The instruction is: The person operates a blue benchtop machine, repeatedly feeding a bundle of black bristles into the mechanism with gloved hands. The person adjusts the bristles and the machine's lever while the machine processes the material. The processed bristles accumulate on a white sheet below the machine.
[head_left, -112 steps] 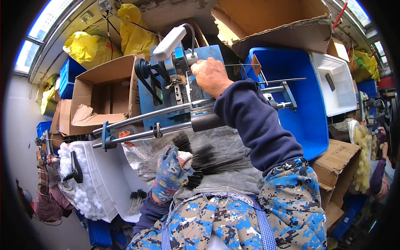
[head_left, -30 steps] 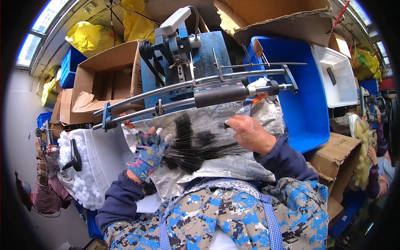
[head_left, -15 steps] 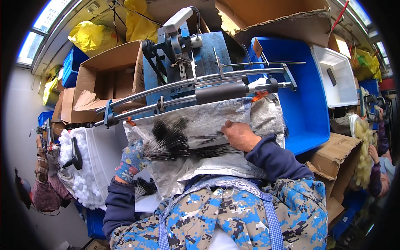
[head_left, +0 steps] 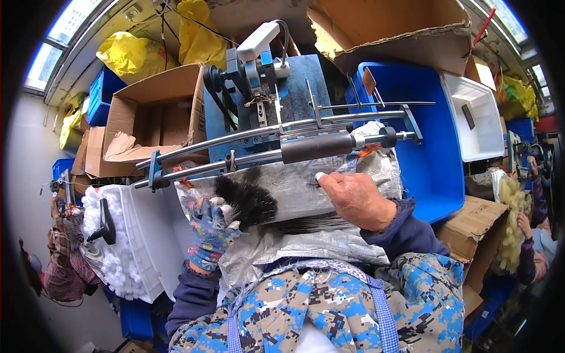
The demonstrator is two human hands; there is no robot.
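My left hand (head_left: 213,229), in a flowered glove with pale fingertips, is closed around the near-left ends of a splayed bundle of black bristles (head_left: 250,197). The bundle lies on a silvery plastic sheet (head_left: 300,191) spread over my lap. My right hand (head_left: 359,197) is bare except for a white cover on one fingertip. It hovers over the sheet's right half, its thumb and finger pinched together. A few thin strands show by that fingertip, but what the pinch holds is unclear. Below it, more black bristles (head_left: 312,223) lie in a fold of the sheet.
Ahead stands a blue machine (head_left: 303,82) with metal rails and a dark roller (head_left: 315,147). A blue bin (head_left: 426,176) is at right, a cardboard box (head_left: 156,117) at left. White fluffy pieces (head_left: 118,253) fill a tub beside me. Other people work at both sides.
My left hand has moved up and right, over the bristle bundle's ends. My right hand has lifted from the lower bristles and shifted slightly right.
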